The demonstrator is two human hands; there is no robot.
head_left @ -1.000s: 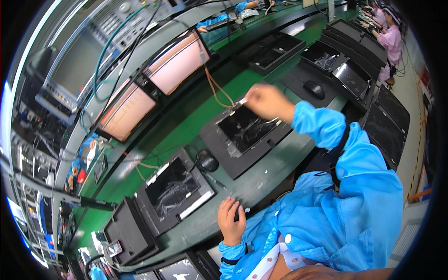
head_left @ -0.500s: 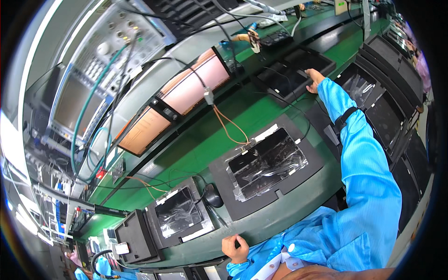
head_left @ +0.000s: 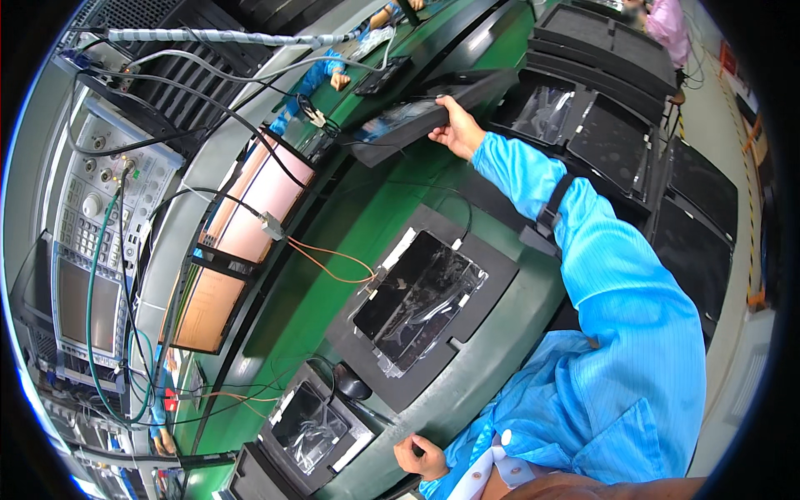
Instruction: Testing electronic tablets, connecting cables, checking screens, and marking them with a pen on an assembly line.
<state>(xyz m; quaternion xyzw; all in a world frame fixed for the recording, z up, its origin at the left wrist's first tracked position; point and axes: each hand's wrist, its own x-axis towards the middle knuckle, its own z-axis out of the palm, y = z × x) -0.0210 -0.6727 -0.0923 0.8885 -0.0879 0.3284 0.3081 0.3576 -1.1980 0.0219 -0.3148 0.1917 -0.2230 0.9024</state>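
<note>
At the far side of the green bench, my right hand (head_left: 458, 129) grips the edge of a black tray (head_left: 398, 138). The tray is tilted up, and a shiny dark surface shows inside it. Low in the picture, by the bench's near edge, my left hand (head_left: 421, 457) is curled into a loose fist with nothing visible in it. Between my hands, a tablet-like black panel (head_left: 421, 300) under crinkled clear film lies in a dark foam holder (head_left: 400, 387). An orange cable (head_left: 333, 271) runs to its edge. A smaller film-covered panel (head_left: 310, 427) lies nearer my left hand.
A black mouse (head_left: 352, 382) sits between the two holders. Stacked black trays (head_left: 604, 42) and more dark panels (head_left: 612, 142) stand at the right. An instrument with a screen (head_left: 87, 304) is at the left. Across the bench is another person's hand (head_left: 339, 81); a pink sleeve (head_left: 667, 33) shows far right.
My right hand has taken hold of the black tray and tipped it up off the bench. The view has turned and shifted right. My left hand remains curled near the bench edge.
</note>
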